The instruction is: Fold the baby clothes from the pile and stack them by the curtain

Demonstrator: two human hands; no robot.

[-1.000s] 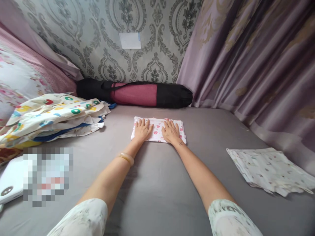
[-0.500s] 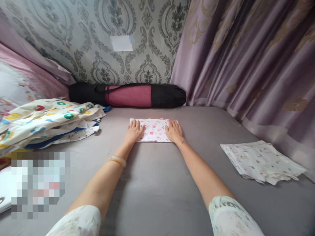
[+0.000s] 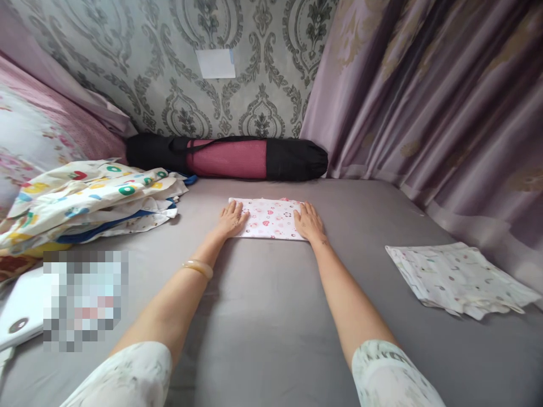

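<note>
A folded white cloth garment (image 3: 269, 221) with pink and red heart prints lies flat on the grey sheet (image 3: 258, 305). My left hand (image 3: 232, 219) rests on its left edge, fingers stretched out and pointing away from me. On the right edge lies my right hand (image 3: 309, 220), also flat with fingers extended. Neither hand grips the cloth. A pale bangle (image 3: 198, 267) circles my left forearm. The exact kind of garment cannot be made out from its folded shape.
At left is a pile of patterned clothes (image 3: 97, 192), with a white device (image 3: 25, 311) and a blurred-out patch nearer me. Another folded white printed cloth (image 3: 460, 277) lies at right. A black and dark-pink long bag (image 3: 227, 158) lies along the wall, beside purple curtains (image 3: 382, 102).
My hands have shifted slightly outward along the folded garment's side edges. The whole view has moved a little, so things appear slightly higher and further right.
</note>
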